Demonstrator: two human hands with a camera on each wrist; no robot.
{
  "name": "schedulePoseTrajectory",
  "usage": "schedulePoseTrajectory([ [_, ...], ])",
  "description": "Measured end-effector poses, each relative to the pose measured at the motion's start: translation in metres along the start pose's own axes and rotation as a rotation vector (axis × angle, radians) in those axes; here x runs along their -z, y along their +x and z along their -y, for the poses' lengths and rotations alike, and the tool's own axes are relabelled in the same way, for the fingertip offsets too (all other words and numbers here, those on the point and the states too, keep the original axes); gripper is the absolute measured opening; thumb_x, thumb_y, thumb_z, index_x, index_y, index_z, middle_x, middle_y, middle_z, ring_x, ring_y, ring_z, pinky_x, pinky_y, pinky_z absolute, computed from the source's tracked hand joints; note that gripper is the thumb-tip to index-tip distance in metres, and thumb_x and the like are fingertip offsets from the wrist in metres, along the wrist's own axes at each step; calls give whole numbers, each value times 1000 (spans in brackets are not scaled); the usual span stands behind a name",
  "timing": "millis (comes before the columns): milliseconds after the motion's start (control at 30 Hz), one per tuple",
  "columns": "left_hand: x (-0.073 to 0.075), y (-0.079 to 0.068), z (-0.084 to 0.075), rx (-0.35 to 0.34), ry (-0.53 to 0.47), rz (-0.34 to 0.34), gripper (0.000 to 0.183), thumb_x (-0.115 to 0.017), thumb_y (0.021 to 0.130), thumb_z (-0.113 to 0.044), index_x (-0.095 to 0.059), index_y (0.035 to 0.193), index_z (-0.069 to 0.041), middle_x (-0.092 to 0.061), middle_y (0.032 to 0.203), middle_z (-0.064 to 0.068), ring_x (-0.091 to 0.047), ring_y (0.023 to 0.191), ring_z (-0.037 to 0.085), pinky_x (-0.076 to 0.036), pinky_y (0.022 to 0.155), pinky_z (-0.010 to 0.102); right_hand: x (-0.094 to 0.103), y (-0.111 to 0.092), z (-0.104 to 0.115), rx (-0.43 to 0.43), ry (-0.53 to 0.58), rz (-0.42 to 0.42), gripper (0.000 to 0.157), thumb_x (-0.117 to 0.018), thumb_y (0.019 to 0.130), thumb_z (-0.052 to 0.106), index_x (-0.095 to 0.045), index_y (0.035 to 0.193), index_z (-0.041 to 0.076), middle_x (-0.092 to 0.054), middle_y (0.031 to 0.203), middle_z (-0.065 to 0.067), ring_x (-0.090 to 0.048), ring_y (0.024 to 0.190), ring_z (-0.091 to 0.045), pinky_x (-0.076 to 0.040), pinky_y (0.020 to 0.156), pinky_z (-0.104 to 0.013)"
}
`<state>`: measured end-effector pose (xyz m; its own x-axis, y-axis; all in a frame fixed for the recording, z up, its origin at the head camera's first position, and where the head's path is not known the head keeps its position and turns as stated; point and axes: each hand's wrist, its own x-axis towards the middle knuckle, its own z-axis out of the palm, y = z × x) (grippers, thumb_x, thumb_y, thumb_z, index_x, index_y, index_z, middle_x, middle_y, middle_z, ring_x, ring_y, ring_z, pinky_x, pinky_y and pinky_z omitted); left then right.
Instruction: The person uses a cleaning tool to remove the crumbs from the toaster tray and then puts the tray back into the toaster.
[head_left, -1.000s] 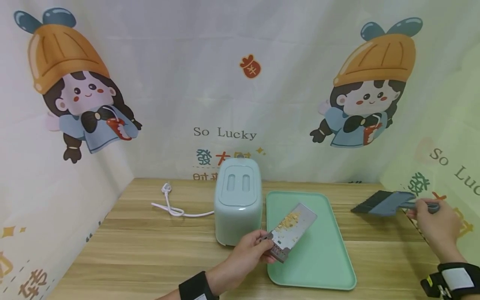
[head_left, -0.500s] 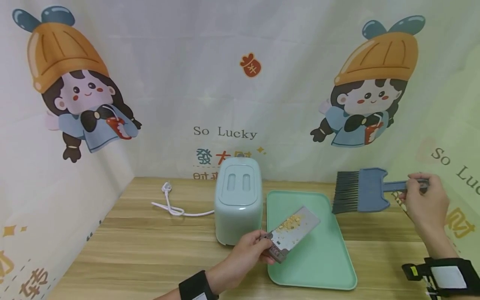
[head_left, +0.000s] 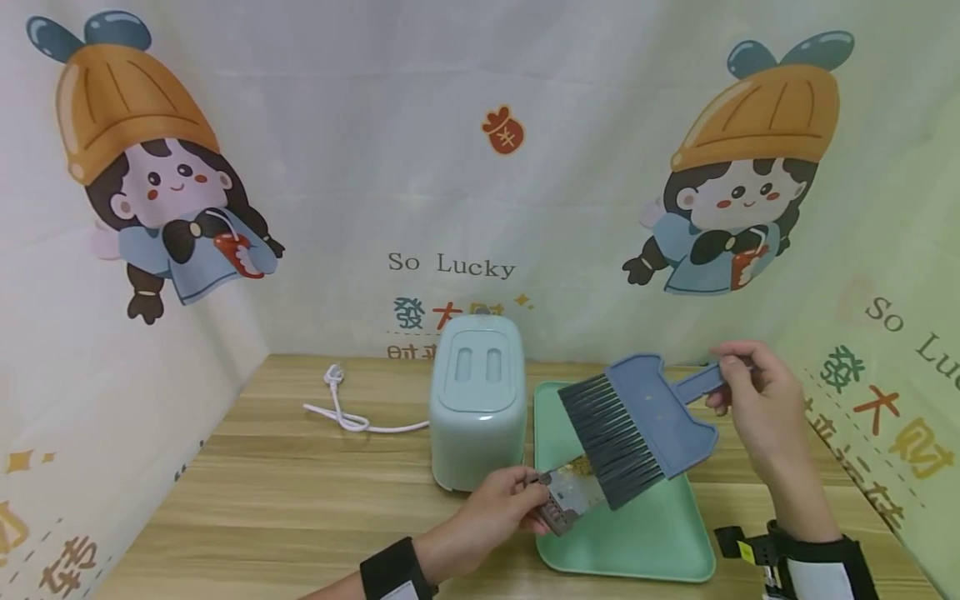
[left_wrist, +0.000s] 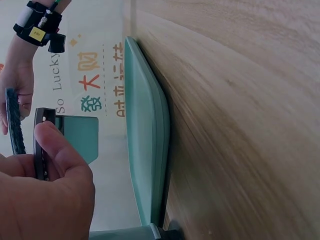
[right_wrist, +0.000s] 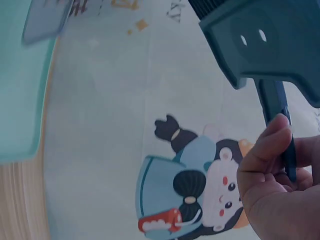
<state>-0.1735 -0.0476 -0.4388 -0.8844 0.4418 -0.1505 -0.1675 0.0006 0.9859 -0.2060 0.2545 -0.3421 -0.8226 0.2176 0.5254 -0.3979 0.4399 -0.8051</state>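
My left hand [head_left: 491, 512] pinches one end of a flat metal crumb tray [head_left: 577, 504] between thumb and fingers, over the green tray [head_left: 667, 546]. Yellowish crumbs [head_left: 579, 467] lie on it. In my right hand [head_left: 765, 417] I grip the handle of a wide blue brush [head_left: 663, 417] with dark bristles. From the head, the bristles overlap the far end of the crumb tray and hide it. The left wrist view has the brush [left_wrist: 16, 120] edge-on, beside the crumb tray [left_wrist: 42, 145]. The right wrist view shows fingers [right_wrist: 272, 145] curled round the brush handle.
A pale green toaster [head_left: 477, 417] stands left of the green tray, near my left hand. Its white cord [head_left: 390, 431] lies loosely looped on the wooden table [head_left: 262, 508]. A printed curtain [head_left: 337, 167] hangs behind and along both sides.
My right hand has brought the brush from the far right leftward, turning its flat face to view, until its bristles overlap the crumb tray. My left hand has stayed almost still.
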Motion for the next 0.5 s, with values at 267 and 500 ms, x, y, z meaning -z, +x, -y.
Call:
schedulePoseTrajectory([
  [267, 3, 3, 3, 14, 27, 52, 22, -51, 97, -11, -58, 114, 1, -67, 92, 8, -61, 73, 11, -53, 68, 23, -29, -11, -7, -19, 52, 104, 19, -48, 102, 18, -58, 114, 8, -58, 76, -14, -59, 58, -20, -52, 49, -25],
  [500, 4, 4, 5, 35, 28, 92, 20, -48, 99, -10, -57, 114, 1, -66, 92, 8, -60, 74, 11, -53, 68, 22, -38, -19, -24, -48, 65, 174, 20, -48, 101, 13, -57, 117, 6, -59, 82, -17, -59, 59, -21, -52, 49, -28],
])
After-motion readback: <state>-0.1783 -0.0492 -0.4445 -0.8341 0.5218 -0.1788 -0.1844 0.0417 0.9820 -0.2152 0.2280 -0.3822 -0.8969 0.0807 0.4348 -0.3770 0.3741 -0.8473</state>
